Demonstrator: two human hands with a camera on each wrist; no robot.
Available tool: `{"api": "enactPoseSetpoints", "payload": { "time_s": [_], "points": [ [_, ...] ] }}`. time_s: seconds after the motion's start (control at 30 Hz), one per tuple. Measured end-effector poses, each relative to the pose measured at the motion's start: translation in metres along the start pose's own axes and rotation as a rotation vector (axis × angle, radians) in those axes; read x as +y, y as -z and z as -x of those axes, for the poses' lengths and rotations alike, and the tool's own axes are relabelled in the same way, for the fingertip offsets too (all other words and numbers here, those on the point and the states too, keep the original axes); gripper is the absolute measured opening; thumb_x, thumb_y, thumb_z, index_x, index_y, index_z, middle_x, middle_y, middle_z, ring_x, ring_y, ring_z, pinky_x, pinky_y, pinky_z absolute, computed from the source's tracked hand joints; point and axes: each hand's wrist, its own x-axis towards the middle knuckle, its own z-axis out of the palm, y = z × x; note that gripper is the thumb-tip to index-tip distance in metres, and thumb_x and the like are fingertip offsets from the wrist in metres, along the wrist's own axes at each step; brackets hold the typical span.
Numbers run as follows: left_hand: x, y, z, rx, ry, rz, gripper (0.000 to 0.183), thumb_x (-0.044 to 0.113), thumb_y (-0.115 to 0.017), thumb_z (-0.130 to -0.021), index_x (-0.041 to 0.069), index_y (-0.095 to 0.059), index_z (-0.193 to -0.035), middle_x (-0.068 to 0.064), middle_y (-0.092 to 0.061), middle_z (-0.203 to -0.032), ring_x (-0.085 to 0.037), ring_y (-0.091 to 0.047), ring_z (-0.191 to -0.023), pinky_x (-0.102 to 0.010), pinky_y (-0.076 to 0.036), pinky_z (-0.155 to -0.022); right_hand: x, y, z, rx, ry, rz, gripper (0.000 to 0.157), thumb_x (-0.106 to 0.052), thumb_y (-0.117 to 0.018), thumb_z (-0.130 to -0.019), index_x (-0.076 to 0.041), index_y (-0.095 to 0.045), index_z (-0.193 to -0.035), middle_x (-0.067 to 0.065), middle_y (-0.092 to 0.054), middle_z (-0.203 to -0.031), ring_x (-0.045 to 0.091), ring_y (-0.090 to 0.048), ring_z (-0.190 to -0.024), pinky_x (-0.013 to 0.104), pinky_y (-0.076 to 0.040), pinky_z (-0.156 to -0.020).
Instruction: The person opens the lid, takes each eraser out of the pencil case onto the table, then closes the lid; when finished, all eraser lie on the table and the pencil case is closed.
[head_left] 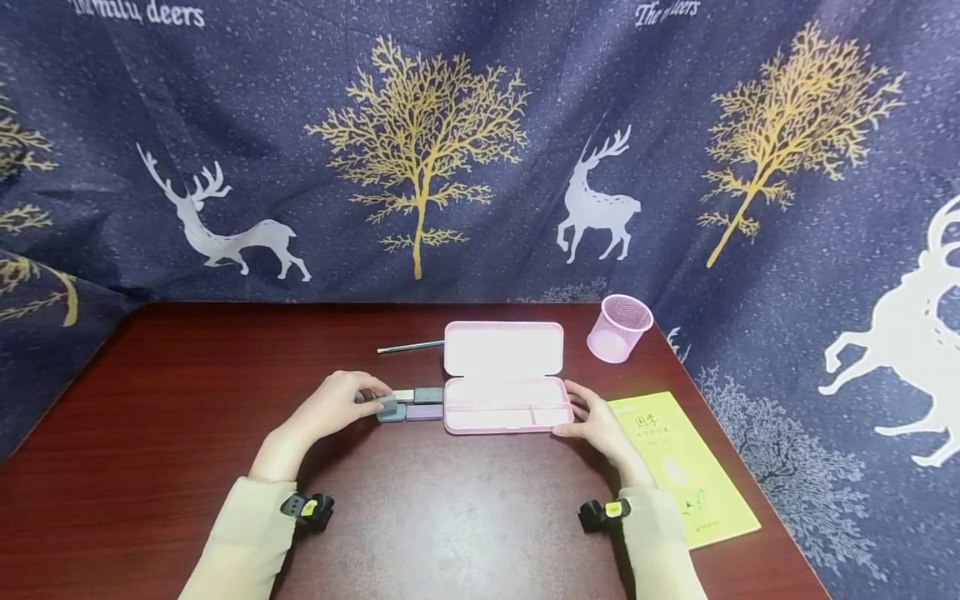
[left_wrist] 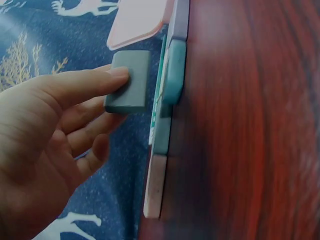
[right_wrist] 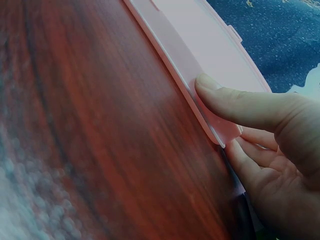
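My left hand (head_left: 341,402) pinches a grey-green eraser (left_wrist: 131,82) between thumb and fingers, raised above the table. Beneath and beside it lie a teal eraser (left_wrist: 176,70), a purple eraser (head_left: 424,412), a dark grey-green eraser (head_left: 428,396) and a pale eraser (left_wrist: 156,187), in two short rows. They adjoin the left side of a pink pencil case (head_left: 487,419), which lies with its lid (head_left: 504,350) folded back. My right hand (head_left: 596,423) grips the case's right end, thumb over the rim and fingers outside. The case's compartments hold nothing visible.
A thin green pencil (head_left: 410,347) lies at the lid's left edge. At the back right stands a pink mesh pen cup (head_left: 620,329). A yellow-green book (head_left: 690,475) lies under the right forearm, near the table's right edge. A patterned cloth (head_left: 480,167) hangs behind.
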Motion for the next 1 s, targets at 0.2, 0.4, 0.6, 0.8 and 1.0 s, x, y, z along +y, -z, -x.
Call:
{"api": "enactPoseSetpoints", "payload": {
  "time_s": [0.2, 0.4, 0.6, 0.8, 1.0],
  "points": [
    [-0.008, 0.009, 0.004, -0.009, 0.058, 0.033, 0.02, 0.007, -0.072, -0.086, 0.006, -0.074, -0.105, -0.005, -0.073, -0.095, -0.018, -0.066, -0.085, -0.038, -0.057, -0.076, -0.003, 0.001, 0.0, -0.008, 0.009, -0.02, 0.088, 0.007, -0.077, -0.076, 0.014, -0.025, -0.147, 0.037, -0.038, -0.144, 0.05, -0.041, -0.134, 0.049, -0.039, -0.109],
    [-0.013, 0.019, 0.008, -0.007, 0.115, 0.035, 0.02, 0.007, -0.072, -0.085, 0.003, -0.074, -0.104, -0.007, -0.073, -0.093, -0.018, -0.066, -0.082, -0.035, -0.056, -0.071, -0.001, 0.001, -0.001, -0.007, 0.004, -0.022, 0.088, 0.007, -0.076, -0.076, 0.013, -0.025, -0.147, 0.037, -0.038, -0.144, 0.049, -0.041, -0.134, 0.048, -0.039, -0.109],
    [-0.018, 0.021, 0.011, -0.047, 0.108, 0.036, 0.018, 0.007, -0.072, -0.085, 0.002, -0.074, -0.102, -0.009, -0.074, -0.094, -0.021, -0.069, -0.085, -0.036, -0.058, -0.073, 0.0, 0.0, 0.0, 0.002, 0.003, -0.006, 0.087, 0.005, -0.077, -0.076, 0.012, -0.027, -0.147, 0.035, -0.039, -0.144, 0.049, -0.042, -0.134, 0.048, -0.038, -0.109],
    [-0.019, 0.019, 0.012, -0.096, 0.1, 0.045, 0.018, 0.007, -0.073, -0.085, 0.001, -0.074, -0.102, -0.01, -0.075, -0.095, -0.022, -0.071, -0.085, -0.035, -0.058, -0.071, 0.001, 0.0, 0.0, 0.001, 0.005, 0.008, 0.087, 0.003, -0.079, -0.076, 0.011, -0.028, -0.147, 0.035, -0.041, -0.143, 0.048, -0.042, -0.134, 0.049, -0.038, -0.11],
    [-0.022, 0.017, 0.012, -0.122, 0.083, 0.044, 0.017, 0.004, -0.072, -0.085, 0.0, -0.074, -0.101, -0.01, -0.075, -0.094, -0.023, -0.071, -0.087, -0.037, -0.058, -0.074, 0.002, 0.001, 0.0, -0.001, -0.003, 0.015, 0.087, 0.003, -0.079, -0.077, 0.011, -0.028, -0.147, 0.035, -0.04, -0.144, 0.048, -0.042, -0.134, 0.05, -0.038, -0.11]
  ]
}}
